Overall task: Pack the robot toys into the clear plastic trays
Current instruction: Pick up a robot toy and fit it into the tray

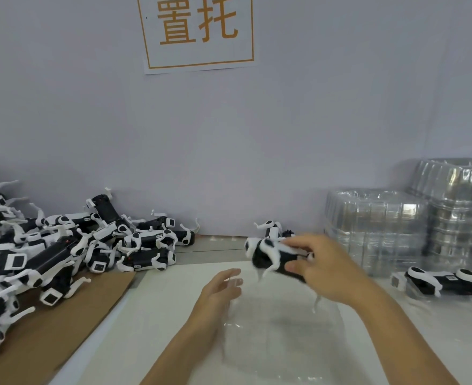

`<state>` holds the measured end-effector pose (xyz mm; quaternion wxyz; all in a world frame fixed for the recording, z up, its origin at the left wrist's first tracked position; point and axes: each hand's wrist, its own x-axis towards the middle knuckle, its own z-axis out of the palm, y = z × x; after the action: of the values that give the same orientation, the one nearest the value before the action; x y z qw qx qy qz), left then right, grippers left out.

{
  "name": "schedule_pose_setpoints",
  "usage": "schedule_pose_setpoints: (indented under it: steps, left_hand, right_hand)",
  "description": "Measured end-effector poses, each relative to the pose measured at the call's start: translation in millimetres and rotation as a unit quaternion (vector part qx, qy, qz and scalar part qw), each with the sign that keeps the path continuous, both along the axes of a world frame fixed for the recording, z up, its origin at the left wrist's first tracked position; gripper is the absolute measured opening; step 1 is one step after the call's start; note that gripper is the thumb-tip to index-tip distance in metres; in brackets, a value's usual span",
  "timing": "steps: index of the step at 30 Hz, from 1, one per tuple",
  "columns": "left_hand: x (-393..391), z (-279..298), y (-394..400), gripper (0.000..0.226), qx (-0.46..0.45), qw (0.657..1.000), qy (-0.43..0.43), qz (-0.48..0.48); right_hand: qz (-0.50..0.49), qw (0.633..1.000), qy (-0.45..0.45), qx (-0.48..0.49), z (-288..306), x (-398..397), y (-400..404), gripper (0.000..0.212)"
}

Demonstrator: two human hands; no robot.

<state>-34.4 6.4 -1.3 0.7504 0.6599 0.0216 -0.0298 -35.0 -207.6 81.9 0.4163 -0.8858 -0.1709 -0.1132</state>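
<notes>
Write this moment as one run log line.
right hand: holds robot toy | left hand: on clear tray | toy: above tray, not in

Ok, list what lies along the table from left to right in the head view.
Pile of robot toys → cardboard sheet → left hand → robot toy gripped by the right hand → stacks of clear trays → packed robot toy.

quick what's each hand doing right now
Left hand: open, fingers straight, on the clear tray.
Right hand: holding a robot toy.
</notes>
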Motion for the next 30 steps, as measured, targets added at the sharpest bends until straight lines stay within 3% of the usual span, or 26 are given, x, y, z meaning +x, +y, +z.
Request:
schedule_pose_setpoints:
  steps: [5, 10, 17, 20, 23, 26, 30]
  left_hand:
    - [-1, -3, 3, 0.026, 0.0, 1.0, -0.017, -0.017]
    - [1, -1, 6, 0.043, 0.043, 0.998, -0.034, 0.038]
    - [1, 2, 6, 0.038, -0.056, 0.997, 0.031, 0.037]
    - [3, 4, 12, 0.025, 0.031, 0.999, 0.026, 0.026]
    - [7, 6, 15, 0.031, 0.11, 0.992, 0.02, 0.062]
    - [7, 7, 13, 0.034, 0.124, 0.99, 0.017, 0.067]
    - [6, 5, 11, 0.024, 0.123, 0.988, 0.006, 0.093]
  right_hand:
    - [0.017, 0.992, 0.076, -0.1, -24, 4, 26, 0.03]
    - [0.004, 0.985, 0.107, -0.132, -27, 10, 11, 0.039]
    - [0.024, 0.99, 0.09, -0.109, -43, 9, 28, 0.025]
    - [-0.022, 0.984, 0.034, -0.171, -52, 9, 36, 0.03]
    - [-0.046, 0.986, 0.012, -0.158, -54, 5, 41, 0.029]
    - [-0.004, 0.993, -0.029, -0.111, -50, 2, 45, 0.018]
    - [0.073, 0.991, -0.001, -0.112, -47, -5, 60, 0.016]
